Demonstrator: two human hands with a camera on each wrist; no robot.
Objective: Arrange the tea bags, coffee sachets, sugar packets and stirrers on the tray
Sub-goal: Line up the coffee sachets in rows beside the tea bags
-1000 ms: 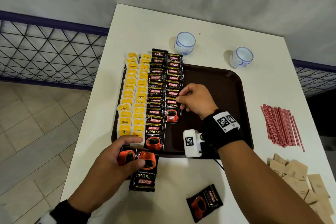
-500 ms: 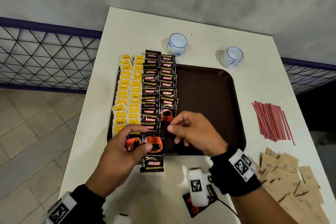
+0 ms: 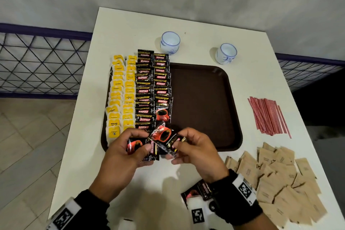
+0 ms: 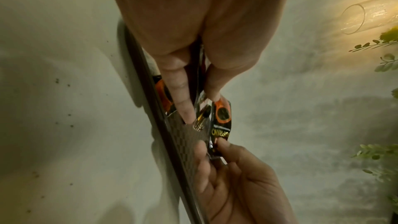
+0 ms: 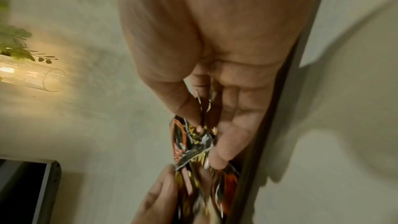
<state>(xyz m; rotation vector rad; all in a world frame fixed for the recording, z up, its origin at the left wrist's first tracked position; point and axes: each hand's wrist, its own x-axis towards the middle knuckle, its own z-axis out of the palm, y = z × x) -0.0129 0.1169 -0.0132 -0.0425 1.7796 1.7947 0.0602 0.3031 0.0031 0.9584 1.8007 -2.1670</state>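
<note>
A dark brown tray [image 3: 205, 99] holds two columns of yellow tea bags [image 3: 121, 99] and two columns of black coffee sachets [image 3: 153, 89] along its left side. Over the tray's near left corner my left hand [image 3: 128, 147] grips a small stack of coffee sachets [image 3: 136, 145]. My right hand [image 3: 190, 145] pinches one coffee sachet [image 3: 164, 138] by its end, tilted, right beside the left hand's stack. The left wrist view shows that sachet [image 4: 220, 123] pinched between thumb and fingers. Red stirrers [image 3: 268, 115] and brown sugar packets [image 3: 276, 179] lie on the table at the right.
Two white cups [image 3: 169, 42] [image 3: 226, 53] stand behind the tray on the white table [image 3: 186, 22]. One more coffee sachet [image 3: 197, 192] lies near the table's front edge under my right wrist. A wire fence runs left and right of the table.
My right hand came back from the sachet column to the left hand and took one sachet from its stack. The left hand lifted its stack slightly toward the tray.
</note>
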